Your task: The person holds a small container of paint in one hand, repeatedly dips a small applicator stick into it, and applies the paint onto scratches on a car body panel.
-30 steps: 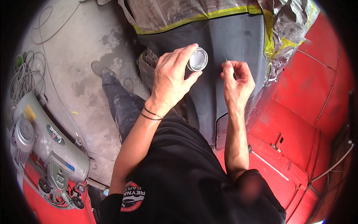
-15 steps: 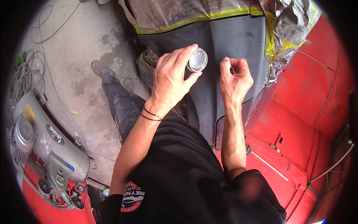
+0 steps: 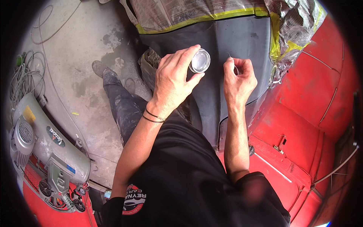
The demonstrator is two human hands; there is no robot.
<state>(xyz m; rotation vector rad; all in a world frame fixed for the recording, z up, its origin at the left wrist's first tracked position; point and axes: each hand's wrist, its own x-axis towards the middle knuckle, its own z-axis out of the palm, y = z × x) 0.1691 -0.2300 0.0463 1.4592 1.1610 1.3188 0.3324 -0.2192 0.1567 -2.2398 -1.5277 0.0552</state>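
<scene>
My left hand grips a small round metal-rimmed pot between thumb and fingers. Its open-looking top faces me and shows pale grey inside; whether a clear lid covers it I cannot tell. To its right, my right hand is closed in a pinch on a thin wire-like strand, whose fine tip sticks up past the thumb. Both hands are above a dark grey car body panel. Yellow masking tape runs along the panel's upper edge, holding printed masking paper.
Crumpled masking sheet wraps the panel's right side. A grey air compressor stands at left, with coiled hose behind it. Red painted body parts lie to the right. My shoe is on the stained concrete floor.
</scene>
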